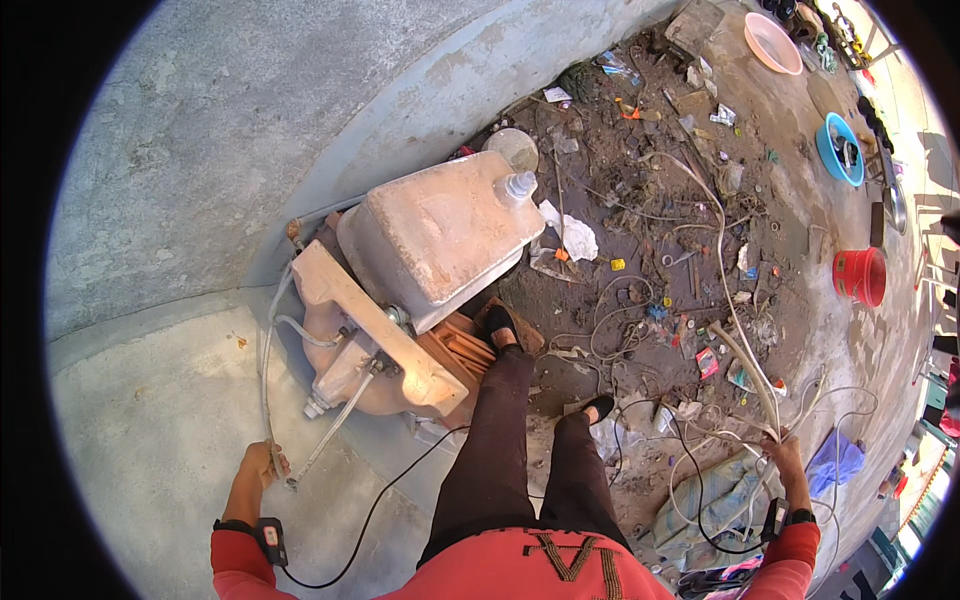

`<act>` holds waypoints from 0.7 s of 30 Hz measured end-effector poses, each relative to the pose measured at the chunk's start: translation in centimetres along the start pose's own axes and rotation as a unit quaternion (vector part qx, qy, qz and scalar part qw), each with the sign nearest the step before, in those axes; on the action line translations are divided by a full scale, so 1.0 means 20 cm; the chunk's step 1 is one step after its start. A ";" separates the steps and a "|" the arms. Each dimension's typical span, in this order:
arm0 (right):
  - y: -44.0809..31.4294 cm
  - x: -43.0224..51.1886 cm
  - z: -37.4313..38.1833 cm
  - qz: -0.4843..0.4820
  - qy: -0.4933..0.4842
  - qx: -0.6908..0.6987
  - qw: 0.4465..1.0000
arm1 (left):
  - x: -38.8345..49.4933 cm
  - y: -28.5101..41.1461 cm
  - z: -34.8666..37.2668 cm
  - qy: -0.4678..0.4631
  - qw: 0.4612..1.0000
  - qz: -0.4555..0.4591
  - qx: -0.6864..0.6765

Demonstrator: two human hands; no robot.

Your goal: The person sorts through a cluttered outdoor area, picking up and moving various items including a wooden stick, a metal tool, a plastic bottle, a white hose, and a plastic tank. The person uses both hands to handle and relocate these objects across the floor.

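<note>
At the lower left, my left hand [263, 463] is closed around the free end of a grey hose [265, 360], which runs up to a fitting by the wall. Close beside it hangs the end of a whitish flexible pipe [339, 421] from a dusty machine part with a tan bar [375, 322]. To the right, my right hand [782, 448] grips a bundle of pale cables [763, 390]; their loops spread around it. A large dusty plastic tank [450, 225] with a capped spout [519, 185] lies between the hands, farther off beside the wall.
Stacked bricks [461, 349] lie by my foot. Litter covers the muddy ground. A grey sack [709, 510] and a blue cloth [836, 459] lie near my right hand. Farther right stand a red bucket [859, 277], a blue basin [839, 150] and a pink basin [773, 43]. A black cord trails from each wrist.
</note>
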State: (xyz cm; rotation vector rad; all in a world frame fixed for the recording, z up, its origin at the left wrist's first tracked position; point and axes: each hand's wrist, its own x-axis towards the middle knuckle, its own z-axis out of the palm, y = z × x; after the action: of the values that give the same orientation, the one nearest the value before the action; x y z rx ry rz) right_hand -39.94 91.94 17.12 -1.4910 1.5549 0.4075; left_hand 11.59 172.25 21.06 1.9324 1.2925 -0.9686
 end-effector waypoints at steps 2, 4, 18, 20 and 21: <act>0.10 0.02 0.00 -0.001 0.003 0.011 1.000 | -0.02 -0.02 0.00 0.025 0.999 -0.029 0.022; 0.26 0.00 -0.03 -0.010 0.022 0.017 1.000 | -0.03 -0.08 0.03 0.052 0.997 -0.027 0.054; 1.23 -0.24 -0.27 -0.027 0.044 0.064 0.997 | 0.02 0.38 0.12 0.083 0.994 0.043 0.058; 1.19 -0.32 -0.26 0.011 0.061 0.052 0.997 | 0.06 0.57 0.14 0.078 0.983 0.137 -0.094; 1.16 -0.34 -0.25 0.026 0.086 0.039 0.995 | 0.05 0.66 0.11 0.073 0.978 0.194 -0.004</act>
State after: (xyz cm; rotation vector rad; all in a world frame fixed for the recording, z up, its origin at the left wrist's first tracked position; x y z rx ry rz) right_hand -64.06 97.21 17.04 -1.4594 1.7275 0.2510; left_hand 23.66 166.54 20.10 2.1749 0.9369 -0.6348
